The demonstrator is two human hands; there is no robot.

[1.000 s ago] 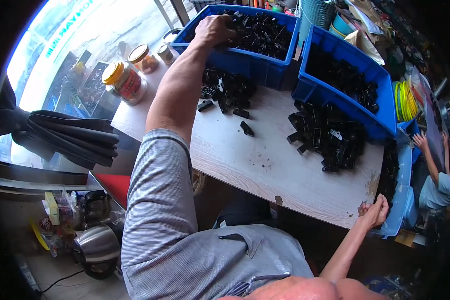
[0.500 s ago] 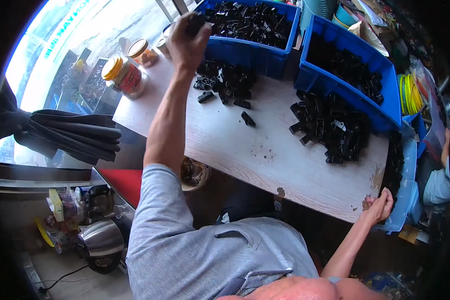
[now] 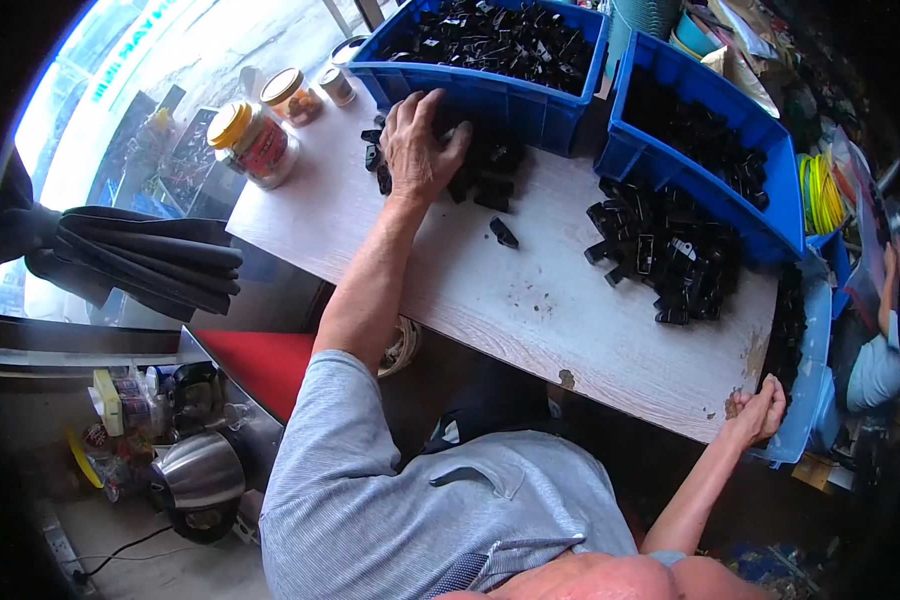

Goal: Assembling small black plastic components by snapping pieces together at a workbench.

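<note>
- Your left hand is over the left pile of black parts on the table, back upward, fingers pointing away from you.
- The fingers of this hand are slightly bent, with the thumb set apart to the right. Whether a part is held beneath the palm, you cannot tell.
- Your right hand is at the near right corner of the table, its fingers curled inward; the grip is narrow, and you cannot tell whether it holds anything.
- The left pile lies directly in front of the left blue crate, partly covered by your left hand. This crate contains many small black pieces.
- One single black part lies on the table, apart from and nearer to you than the left pile.
- The right pile of black parts lies in front of the right blue crate, which also contains black pieces.
- A yellow-lidded jar, a second jar and a small can stand along the left part of the table.
- A light-blue bin is beside the right end of the table, near your right hand.
</note>
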